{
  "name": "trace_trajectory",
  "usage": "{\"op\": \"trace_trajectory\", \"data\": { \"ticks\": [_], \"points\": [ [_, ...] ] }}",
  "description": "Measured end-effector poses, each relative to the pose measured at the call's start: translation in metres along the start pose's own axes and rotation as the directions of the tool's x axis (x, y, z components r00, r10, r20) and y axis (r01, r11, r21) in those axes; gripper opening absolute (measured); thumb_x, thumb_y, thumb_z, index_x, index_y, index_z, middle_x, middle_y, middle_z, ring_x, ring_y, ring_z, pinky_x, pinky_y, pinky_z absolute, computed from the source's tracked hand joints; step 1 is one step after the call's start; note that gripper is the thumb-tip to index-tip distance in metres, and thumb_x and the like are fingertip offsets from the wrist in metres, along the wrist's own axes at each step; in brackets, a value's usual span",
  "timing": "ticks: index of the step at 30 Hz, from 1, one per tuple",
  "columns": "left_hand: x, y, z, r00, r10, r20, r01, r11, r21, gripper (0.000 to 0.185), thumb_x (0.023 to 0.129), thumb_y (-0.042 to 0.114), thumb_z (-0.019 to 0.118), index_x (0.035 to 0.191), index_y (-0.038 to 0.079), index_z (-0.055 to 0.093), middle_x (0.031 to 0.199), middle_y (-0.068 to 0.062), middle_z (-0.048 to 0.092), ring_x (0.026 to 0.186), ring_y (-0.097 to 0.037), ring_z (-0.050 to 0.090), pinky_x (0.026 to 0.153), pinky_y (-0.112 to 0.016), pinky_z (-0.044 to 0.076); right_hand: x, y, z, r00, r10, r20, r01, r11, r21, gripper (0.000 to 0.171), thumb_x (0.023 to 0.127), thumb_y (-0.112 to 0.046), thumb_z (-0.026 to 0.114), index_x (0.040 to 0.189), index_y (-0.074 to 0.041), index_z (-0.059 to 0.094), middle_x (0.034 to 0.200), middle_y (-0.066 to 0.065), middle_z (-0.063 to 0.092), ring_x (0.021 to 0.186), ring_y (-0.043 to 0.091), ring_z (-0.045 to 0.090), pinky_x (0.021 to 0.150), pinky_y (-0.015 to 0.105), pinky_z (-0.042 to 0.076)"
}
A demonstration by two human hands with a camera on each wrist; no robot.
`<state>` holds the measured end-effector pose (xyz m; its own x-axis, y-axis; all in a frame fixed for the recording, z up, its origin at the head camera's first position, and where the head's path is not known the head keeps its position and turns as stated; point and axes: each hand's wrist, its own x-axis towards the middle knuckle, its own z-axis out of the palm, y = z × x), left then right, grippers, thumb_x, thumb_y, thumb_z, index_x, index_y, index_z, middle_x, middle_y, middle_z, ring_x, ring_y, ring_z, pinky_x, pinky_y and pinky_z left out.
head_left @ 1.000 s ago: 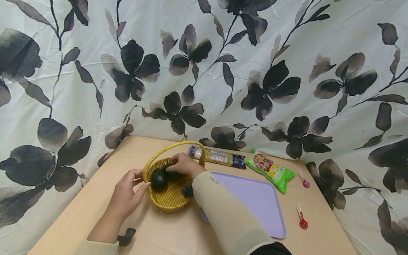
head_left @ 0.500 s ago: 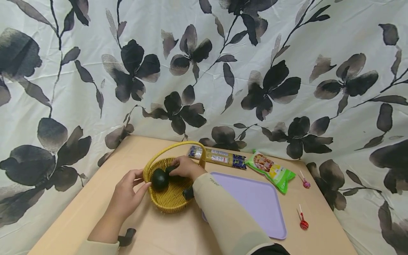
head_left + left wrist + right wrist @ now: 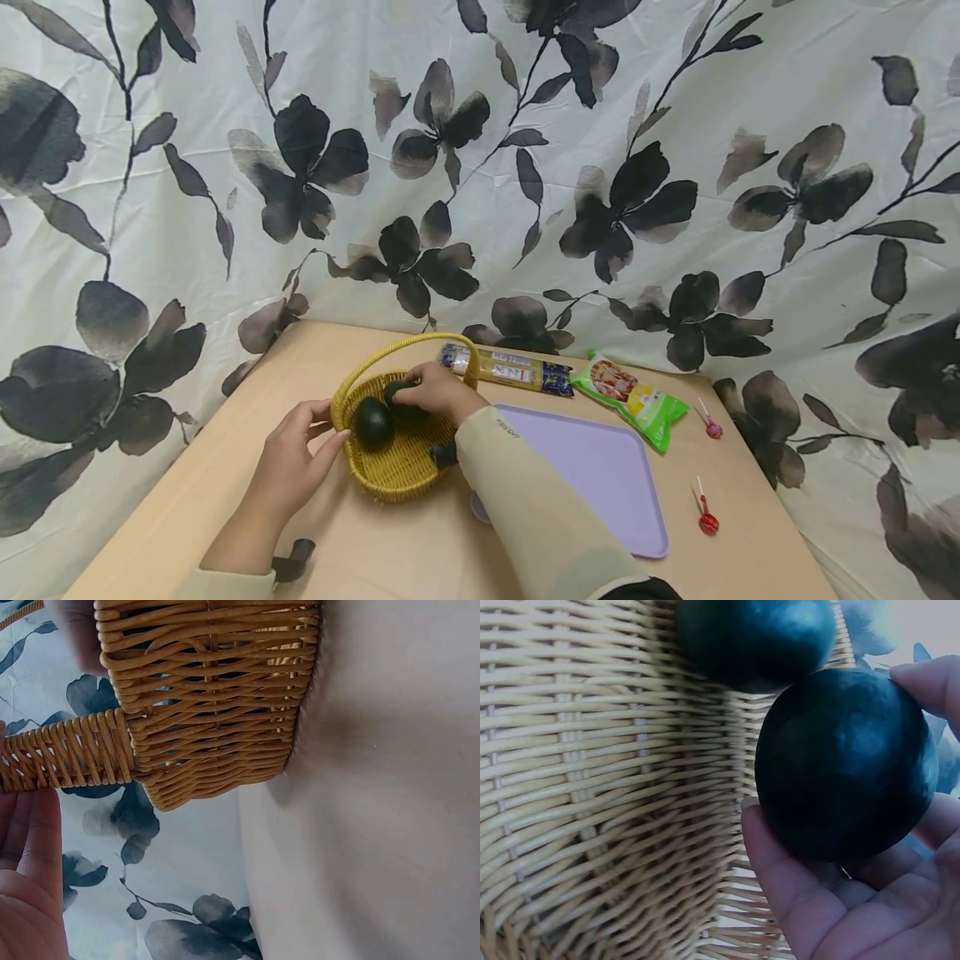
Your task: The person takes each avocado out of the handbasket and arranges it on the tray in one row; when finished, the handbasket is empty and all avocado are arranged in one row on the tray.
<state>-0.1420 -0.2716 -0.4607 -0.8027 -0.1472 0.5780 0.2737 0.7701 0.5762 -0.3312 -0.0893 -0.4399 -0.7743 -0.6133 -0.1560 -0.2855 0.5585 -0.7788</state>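
1. The right hand [image 3: 435, 392] reaches into the wicker basket [image 3: 401, 467] with its fingers curled round a dark green avocado [image 3: 846, 761].
2. A second avocado [image 3: 373, 422] lies in the basket just beside the held one, nearer the left rim.
3. The left hand [image 3: 292, 467] rests with relaxed, straight fingers against the basket's outer wall, holding nothing.
4. The basket's arched handle [image 3: 408, 343] crosses above the right hand.
5. Right of the basket on the table [image 3: 225, 467] lies a lilac tray [image 3: 600, 475].
6. Behind the tray lie a noodle packet [image 3: 510, 368] and a green snack bag [image 3: 630, 400].
7. Two lollipops [image 3: 705, 518] lie near the table's right edge.
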Motion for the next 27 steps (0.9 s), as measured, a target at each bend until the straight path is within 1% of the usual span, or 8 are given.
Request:
{"op": "trace_trajectory", "data": {
  "ticks": [4, 7, 9, 11, 13, 17, 22, 27],
  "points": [
    [0.000, 0.000, -0.001, 1.000, 0.001, 0.003, -0.001, 1.000, 0.003, 0.047, 0.085, -0.001, 0.081, 0.124, 0.003, 0.055, 0.125, -0.009, 0.065, 0.111, -0.029, 0.068, 0.095, -0.024, 0.059, -0.005, -0.009, -0.004, 1.000, -0.008, -0.012, 0.008, 0.999, 0.053, 0.035, 0.089, -0.036, 0.078, 0.117, -0.016, 0.072, 0.107, -0.001, 0.067, 0.093, 0.015, 0.064, 0.080, 0.030, 0.061],
    [0.000, 0.000, -0.001, 1.000, 0.009, 0.004, -0.009, 1.000, 0.002, 0.047, 0.085, -0.001, 0.081, 0.124, 0.003, 0.055, 0.125, -0.010, 0.065, 0.111, -0.030, 0.068, 0.093, -0.040, 0.060, -0.008, -0.013, -0.007, 0.999, -0.023, -0.029, 0.025, 0.996, 0.083, 0.035, 0.089, -0.036, 0.078, 0.119, -0.018, 0.071, 0.110, 0.000, 0.067, 0.094, 0.016, 0.065, 0.079, 0.032, 0.063],
    [0.001, 0.000, -0.001, 1.000, 0.014, 0.004, -0.014, 1.000, 0.001, 0.047, 0.085, -0.002, 0.081, 0.124, 0.003, 0.055, 0.125, -0.010, 0.065, 0.110, -0.030, 0.069, 0.093, -0.041, 0.060, -0.009, -0.014, -0.009, 0.999, -0.037, -0.039, 0.040, 0.995, 0.092, 0.036, 0.089, -0.036, 0.078, 0.120, -0.019, 0.072, 0.113, 0.000, 0.067, 0.095, 0.016, 0.065, 0.079, 0.032, 0.063],
    [0.001, 0.000, 0.000, 1.000, 0.015, 0.002, -0.015, 1.000, 0.002, 0.047, 0.085, -0.002, 0.081, 0.123, 0.003, 0.055, 0.125, -0.010, 0.065, 0.110, -0.030, 0.069, 0.093, -0.035, 0.061, -0.011, -0.015, -0.011, 0.998, -0.050, -0.040, 0.054, 0.992, 0.111, 0.038, 0.089, -0.036, 0.078, 0.123, -0.020, 0.071, 0.115, 0.000, 0.067, 0.097, 0.015, 0.065, 0.081, 0.032, 0.064],
    [0.001, 0.000, 0.000, 1.000, 0.015, 0.000, -0.015, 1.000, 0.000, 0.046, 0.085, -0.002, 0.081, 0.123, 0.003, 0.055, 0.124, -0.010, 0.065, 0.109, -0.029, 0.069, 0.094, -0.024, 0.059, -0.012, -0.015, -0.012, 0.998, -0.057, -0.034, 0.061, 0.989, 0.134, 0.040, 0.090, -0.036, 0.078, 0.126, -0.022, 0.070, 0.116, 0.001, 0.068, 0.098, 0.016, 0.066, 0.080, 0.032, 0.065],
    [0.000, 0.000, 0.000, 1.000, 0.015, -0.007, -0.016, 1.000, -0.009, 0.045, 0.085, -0.002, 0.081, 0.122, 0.002, 0.056, 0.123, -0.010, 0.065, 0.108, -0.030, 0.069, 0.096, -0.003, 0.050, -0.019, -0.017, -0.018, 0.996, -0.088, -0.031, 0.092, 0.980, 0.176, 0.044, 0.091, -0.033, 0.078, 0.132, -0.025, 0.068, 0.119, 0.003, 0.068, 0.099, 0.017, 0.068, 0.075, 0.034, 0.067],
    [0.001, -0.001, 0.000, 1.000, 0.024, -0.016, -0.025, 1.000, -0.015, 0.046, 0.084, -0.003, 0.081, 0.122, 0.002, 0.056, 0.123, -0.010, 0.065, 0.108, -0.030, 0.069, 0.096, 0.001, 0.047, -0.034, -0.023, -0.031, 0.988, -0.142, -0.066, 0.152, 0.972, 0.178, 0.044, 0.091, -0.032, 0.077, 0.134, -0.026, 0.068, 0.126, 0.001, 0.066, 0.105, 0.018, 0.064, 0.076, 0.033, 0.066],
    [0.001, -0.001, 0.001, 0.998, 0.046, -0.034, -0.046, 0.999, -0.004, 0.045, 0.084, -0.002, 0.082, 0.121, 0.001, 0.058, 0.120, -0.010, 0.067, 0.105, -0.028, 0.069, 0.094, -0.001, 0.049, -0.047, -0.024, -0.043, 0.984, -0.162, -0.076, 0.175, 0.961, 0.214, 0.043, 0.091, -0.031, 0.077, 0.134, -0.027, 0.068, 0.119, 0.003, 0.069, 0.102, 0.018, 0.068, 0.078, 0.033, 0.066]
  ]
}}
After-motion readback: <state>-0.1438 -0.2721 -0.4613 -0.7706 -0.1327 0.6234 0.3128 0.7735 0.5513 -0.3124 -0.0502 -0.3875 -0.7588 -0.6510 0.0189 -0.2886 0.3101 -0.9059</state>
